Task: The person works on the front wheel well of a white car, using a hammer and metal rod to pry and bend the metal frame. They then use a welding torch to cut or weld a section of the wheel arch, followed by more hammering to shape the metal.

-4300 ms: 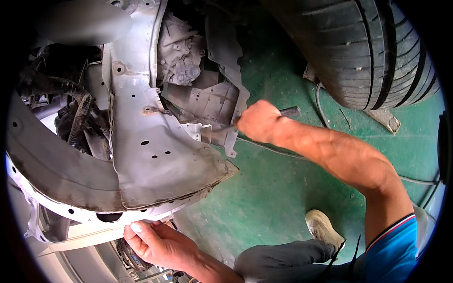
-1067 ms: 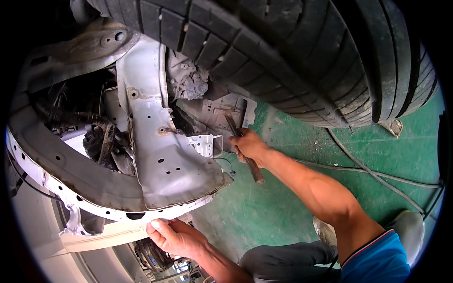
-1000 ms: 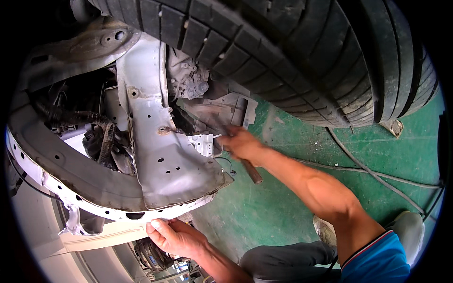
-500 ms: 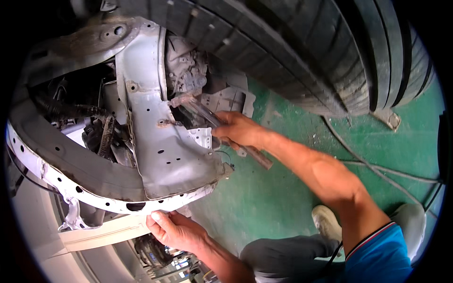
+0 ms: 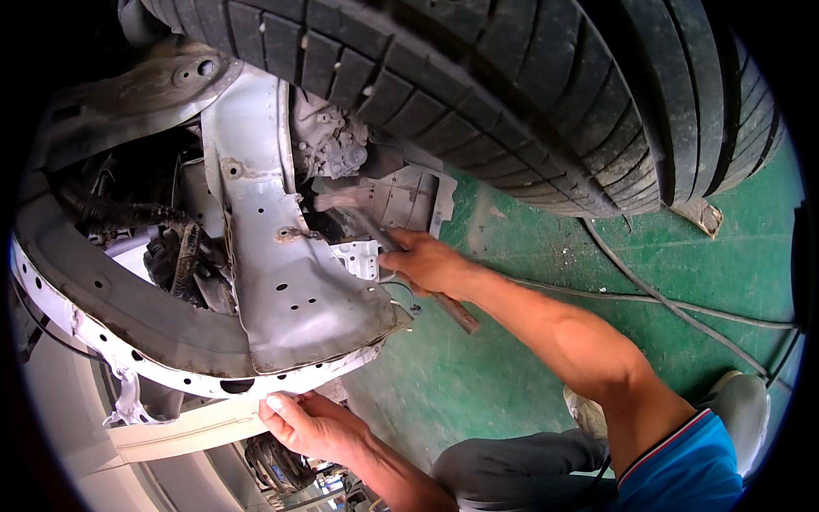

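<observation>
My right hand [image 5: 424, 258] is wrapped round the handle of a hammer [image 5: 461, 314]. Its head, smeared by motion, is beside the inner edge of a grey sheet-metal body panel [image 5: 273, 247] with bolt holes. Beneath the panel's curved white flange [image 5: 294, 373], my left hand [image 5: 307, 424] is closed, with its thumb uppermost and its fingers curled. What those fingers hold, if anything, is hidden. A small white bracket [image 5: 358, 258] with holes sits between the panel and my right hand.
Large black tyres [image 5: 512, 111] fill the top right. Grey cables [image 5: 648, 294] cross the green floor [image 5: 529, 375]. Dirty hoses [image 5: 136, 205] run through the opening at the left, and a metal casting [image 5: 328, 141] sits behind the panel. My legs [image 5: 520, 461] are at the bottom.
The hammer head has dropped slightly away from the panel's upper edge, and my right hand has moved a little lower. My left hand stays beneath the flange. The view has shifted slightly.
</observation>
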Tool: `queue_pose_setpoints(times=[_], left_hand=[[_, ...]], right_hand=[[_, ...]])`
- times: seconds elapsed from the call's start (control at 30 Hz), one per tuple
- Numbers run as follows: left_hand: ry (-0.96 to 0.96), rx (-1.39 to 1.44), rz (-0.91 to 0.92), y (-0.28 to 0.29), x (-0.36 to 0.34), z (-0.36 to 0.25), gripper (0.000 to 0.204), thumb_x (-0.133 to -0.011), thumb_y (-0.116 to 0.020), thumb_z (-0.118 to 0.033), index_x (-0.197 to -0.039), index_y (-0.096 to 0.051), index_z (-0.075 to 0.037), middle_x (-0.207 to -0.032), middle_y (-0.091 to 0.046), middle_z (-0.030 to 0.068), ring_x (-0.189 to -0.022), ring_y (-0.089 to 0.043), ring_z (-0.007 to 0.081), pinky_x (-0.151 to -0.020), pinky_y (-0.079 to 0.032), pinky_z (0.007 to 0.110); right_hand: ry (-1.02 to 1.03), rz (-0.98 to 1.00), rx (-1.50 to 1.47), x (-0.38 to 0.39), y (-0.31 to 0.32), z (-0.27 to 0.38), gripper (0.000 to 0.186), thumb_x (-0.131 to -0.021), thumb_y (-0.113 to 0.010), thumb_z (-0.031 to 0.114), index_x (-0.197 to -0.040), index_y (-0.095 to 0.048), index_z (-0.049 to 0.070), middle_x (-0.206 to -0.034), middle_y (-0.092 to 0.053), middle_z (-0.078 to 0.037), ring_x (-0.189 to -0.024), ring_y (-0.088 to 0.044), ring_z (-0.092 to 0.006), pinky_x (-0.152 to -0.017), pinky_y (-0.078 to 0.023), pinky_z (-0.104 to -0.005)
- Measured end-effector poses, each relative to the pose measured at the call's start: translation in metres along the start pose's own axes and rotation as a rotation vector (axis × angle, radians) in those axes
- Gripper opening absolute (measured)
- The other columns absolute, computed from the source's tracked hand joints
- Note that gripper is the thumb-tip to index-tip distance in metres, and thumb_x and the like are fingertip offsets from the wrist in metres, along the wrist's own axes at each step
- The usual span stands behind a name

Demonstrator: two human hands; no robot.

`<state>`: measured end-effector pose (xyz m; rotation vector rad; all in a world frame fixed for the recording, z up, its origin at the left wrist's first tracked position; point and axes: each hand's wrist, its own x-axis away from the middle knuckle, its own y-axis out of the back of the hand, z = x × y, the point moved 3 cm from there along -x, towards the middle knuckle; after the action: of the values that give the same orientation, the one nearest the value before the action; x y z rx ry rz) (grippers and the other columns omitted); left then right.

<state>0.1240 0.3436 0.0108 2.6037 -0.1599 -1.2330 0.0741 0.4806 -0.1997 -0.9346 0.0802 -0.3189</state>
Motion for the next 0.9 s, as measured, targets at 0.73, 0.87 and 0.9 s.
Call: queue_pose_setpoints(times=[0.73, 0.87, 0.9], left_hand=[[-0.01, 0.024, 0.081, 0.013, -0.004, -0.002, 0.022, -0.1, -0.06, -0.021, -0.11, -0.057, -0.001, -0.101, -0.062, 0.0067, -0.094, -0.056, 0.0143, -0.087, -0.045, 0.029], [0.044, -0.037, 0.044, 0.012, -0.003, 0.023, 0.021, -0.101, -0.059, -0.021, -0.108, -0.058, -0.002, -0.1, -0.062, 0.0059, -0.091, -0.056, 0.014, -0.085, -0.045, 0.03], [0.018, -0.002, 0.074, 0.012, -0.005, 0.019, 0.021, -0.1, -0.059, -0.021, -0.109, -0.058, -0.002, -0.103, -0.062, 0.0066, -0.093, -0.057, 0.0148, -0.085, -0.046, 0.032]], right_hand=[[-0.199, -0.267, 0.14, -0.01, 0.027, 0.001, 0.03, -0.082, -0.063, 0.013, -0.106, -0.058, -0.004, -0.085, -0.064, -0.015, -0.056, -0.062, -0.0239, -0.051, -0.051, -0.0374], [-0.036, 0.03, 0.088, 0.002, 0.0, -0.001, 0.031, -0.082, -0.063, 0.013, -0.107, -0.059, -0.004, -0.083, -0.063, -0.013, -0.056, -0.062, -0.0227, -0.049, -0.05, -0.0372], [-0.025, 0.053, 0.126, 0.008, 0.001, 0.012, 0.033, -0.082, -0.063, 0.014, -0.11, -0.058, -0.003, -0.081, -0.062, -0.012, -0.056, -0.061, -0.0214, -0.049, -0.05, -0.0369]])
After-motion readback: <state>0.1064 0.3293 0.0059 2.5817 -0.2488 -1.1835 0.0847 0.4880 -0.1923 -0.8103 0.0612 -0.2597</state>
